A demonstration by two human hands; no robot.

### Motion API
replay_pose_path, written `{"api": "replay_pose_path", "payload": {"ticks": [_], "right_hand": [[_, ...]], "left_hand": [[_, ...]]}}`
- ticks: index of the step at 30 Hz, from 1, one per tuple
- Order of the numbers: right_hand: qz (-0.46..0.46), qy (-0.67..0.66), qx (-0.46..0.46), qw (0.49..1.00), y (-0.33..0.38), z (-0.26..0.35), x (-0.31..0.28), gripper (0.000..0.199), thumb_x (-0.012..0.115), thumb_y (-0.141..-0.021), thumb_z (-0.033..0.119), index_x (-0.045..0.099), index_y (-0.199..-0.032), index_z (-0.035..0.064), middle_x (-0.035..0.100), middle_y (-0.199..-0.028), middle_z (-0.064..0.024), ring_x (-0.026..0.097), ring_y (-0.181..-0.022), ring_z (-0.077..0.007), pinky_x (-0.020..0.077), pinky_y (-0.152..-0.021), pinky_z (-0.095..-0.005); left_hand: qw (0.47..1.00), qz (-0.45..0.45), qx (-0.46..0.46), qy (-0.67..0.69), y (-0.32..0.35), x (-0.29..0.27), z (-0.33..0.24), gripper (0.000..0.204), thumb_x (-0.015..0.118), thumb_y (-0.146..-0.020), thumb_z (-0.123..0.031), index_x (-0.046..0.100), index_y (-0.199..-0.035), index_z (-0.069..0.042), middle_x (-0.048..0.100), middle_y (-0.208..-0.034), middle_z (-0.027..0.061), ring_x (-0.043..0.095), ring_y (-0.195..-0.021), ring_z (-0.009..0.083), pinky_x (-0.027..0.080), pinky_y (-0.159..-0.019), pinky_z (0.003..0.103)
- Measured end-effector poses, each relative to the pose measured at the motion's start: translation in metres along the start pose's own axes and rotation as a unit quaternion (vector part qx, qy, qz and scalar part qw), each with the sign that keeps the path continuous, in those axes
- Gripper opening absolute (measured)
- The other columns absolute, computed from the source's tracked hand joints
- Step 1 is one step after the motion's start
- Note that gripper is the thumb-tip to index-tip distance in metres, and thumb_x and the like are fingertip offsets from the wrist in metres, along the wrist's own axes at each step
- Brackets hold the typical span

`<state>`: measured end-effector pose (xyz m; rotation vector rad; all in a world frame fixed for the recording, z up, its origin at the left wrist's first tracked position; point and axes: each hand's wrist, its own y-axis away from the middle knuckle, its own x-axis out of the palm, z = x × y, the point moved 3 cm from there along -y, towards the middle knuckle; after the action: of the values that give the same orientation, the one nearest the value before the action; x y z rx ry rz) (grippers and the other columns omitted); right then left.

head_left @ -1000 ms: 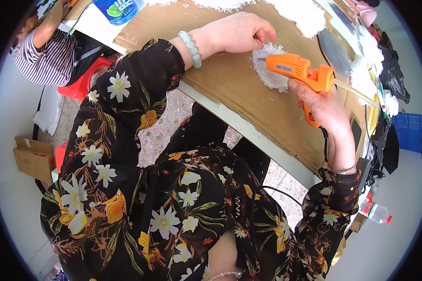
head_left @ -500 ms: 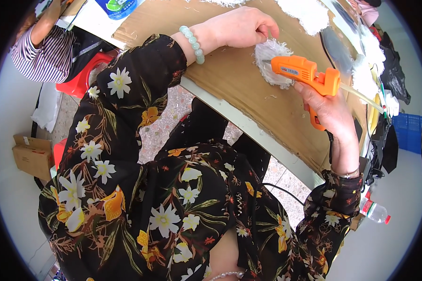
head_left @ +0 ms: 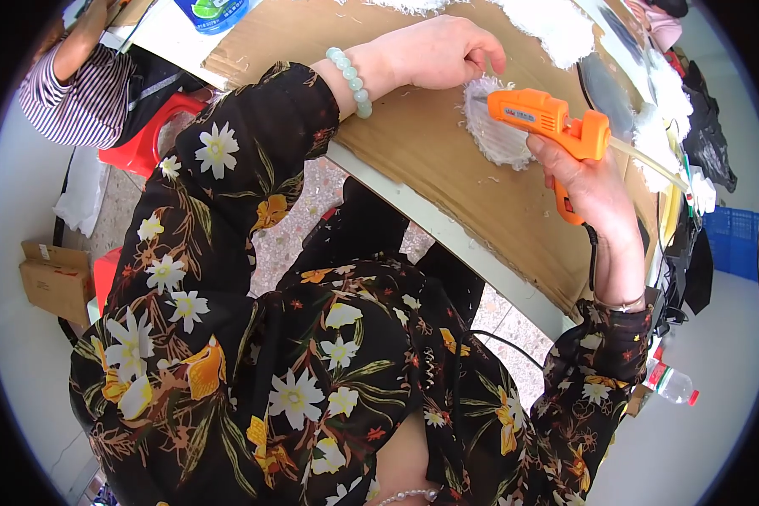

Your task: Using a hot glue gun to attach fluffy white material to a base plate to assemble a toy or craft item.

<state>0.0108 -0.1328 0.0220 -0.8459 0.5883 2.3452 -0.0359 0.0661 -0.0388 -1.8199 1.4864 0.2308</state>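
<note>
Glue gun (head_left: 541, 114), orange, sits gripped in the right hand (head_left: 597, 192), its nozzle (head_left: 481, 99) over a fringed white pad (head_left: 491, 140). At the pad's far edge, the left hand (head_left: 443, 52) curls its fingers; whether they pinch anything, I cannot tell. Cardboard (head_left: 413, 139) lies beneath the pad.
</note>
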Motion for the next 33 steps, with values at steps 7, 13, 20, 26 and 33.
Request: {"api": "replay_pose_path", "payload": {"ticks": [7,13,20,26,33], "right_hand": [[0.01,-0.026,-0.011,1.0,0.002,-0.003,0.001,0.022,0.064,-0.083,0.026,0.059,-0.092,0.0064,0.053,-0.071,0.002,0.049,-0.057,-0.008,0.0393,-0.053,-0.0236],[0.021,-0.02,-0.003,1.0,0.008,-0.007,-0.002,0.022,0.063,-0.083,0.026,0.059,-0.091,0.0065,0.053,-0.072,0.0019,0.05,-0.058,-0.0079,0.0395,-0.053,-0.0236],[0.037,-0.02,0.01,0.999,0.009,-0.008,-0.002,0.022,0.064,-0.083,0.025,0.058,-0.093,0.0064,0.054,-0.072,0.0022,0.051,-0.059,-0.0083,0.0407,-0.054,-0.0234],[0.034,-0.045,0.013,0.998,0.013,-0.02,-0.008,0.022,0.065,-0.082,0.024,0.058,-0.094,0.006,0.054,-0.072,0.0012,0.051,-0.058,-0.0091,0.0411,-0.054,-0.0237],[-0.029,-0.222,-0.029,0.974,0.01,-0.047,-0.021,0.025,0.061,-0.083,0.03,0.056,-0.089,0.0059,0.052,-0.062,-0.0025,0.051,-0.055,-0.0113,0.0406,-0.053,-0.0243]], "left_hand": [[1.0,-0.009,0.012,-0.018,0.002,0.004,0.001,0.024,0.052,-0.073,-0.003,0.064,-0.093,-0.007,0.058,-0.068,0.0092,0.056,-0.065,0.023,0.045,-0.064,0.033],[0.999,-0.005,0.006,-0.031,-0.003,0.004,0.006,0.023,0.053,-0.072,-0.003,0.064,-0.092,-0.007,0.057,-0.068,0.0088,0.056,-0.066,0.0233,0.046,-0.064,0.033],[0.999,-0.004,-0.018,-0.031,0.0,0.002,0.008,0.024,0.053,-0.072,-0.003,0.064,-0.093,-0.008,0.057,-0.068,0.0078,0.056,-0.067,0.0223,0.046,-0.065,0.032],[1.0,-0.008,-0.018,0.0,0.0,0.001,0.008,0.024,0.052,-0.074,-0.005,0.063,-0.095,-0.007,0.059,-0.069,0.008,0.058,-0.068,0.0239,0.047,-0.066,0.034],[0.98,-0.032,-0.039,-0.192,0.022,-0.016,0.009,0.024,0.054,-0.078,-0.005,0.062,-0.101,-0.006,0.063,-0.083,0.0081,0.059,-0.077,0.023,0.048,-0.071,0.032]]}}
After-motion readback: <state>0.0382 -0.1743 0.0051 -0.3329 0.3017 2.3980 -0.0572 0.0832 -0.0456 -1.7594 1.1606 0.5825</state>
